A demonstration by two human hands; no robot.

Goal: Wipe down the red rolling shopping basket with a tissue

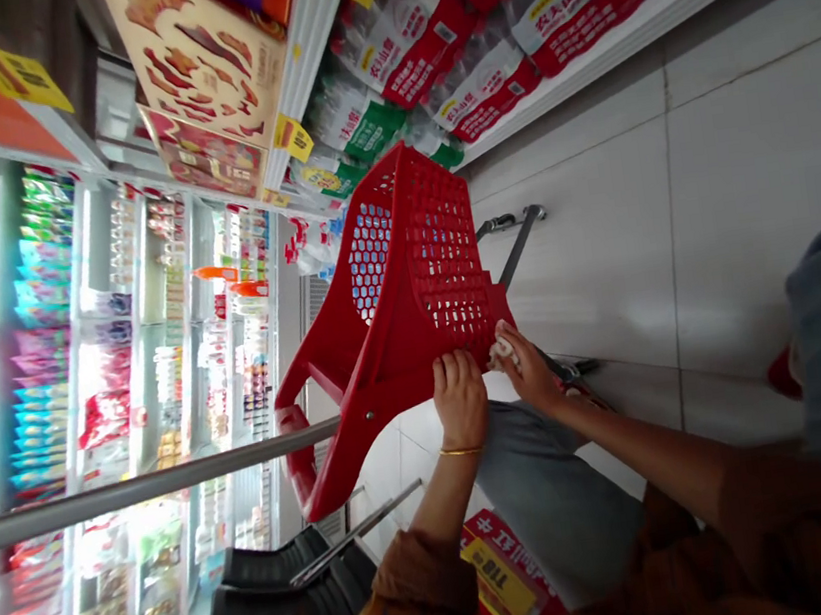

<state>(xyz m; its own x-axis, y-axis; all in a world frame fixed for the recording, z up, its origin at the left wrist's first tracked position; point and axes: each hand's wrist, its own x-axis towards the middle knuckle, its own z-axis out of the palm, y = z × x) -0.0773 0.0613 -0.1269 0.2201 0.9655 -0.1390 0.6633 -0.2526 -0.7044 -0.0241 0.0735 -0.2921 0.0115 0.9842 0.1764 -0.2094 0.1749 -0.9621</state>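
A red plastic rolling shopping basket [386, 351] with honeycomb holes lies tilted in the head view, its long metal pull handle [147, 488] stretching left. My left hand [460, 397], a thin gold bracelet at its wrist, has its fingers curled over the basket's lower edge. Beside it, my right hand [529, 373] pinches a crumpled white cloth [503, 348], possibly tissue, against the basket near its base. Metal wheel legs [522, 237] stick out from the basket's underside; part of the base is hidden behind my hands.
Shelves of shrink-wrapped red and green bottle packs [412, 35] run along the top. A lit chiller [134, 334] with packaged goods fills the left. Below are a black basket or cart part [269, 609] and a red box with a yellow price sign [499, 583]. Pale tiled floor [591, 183] lies right.
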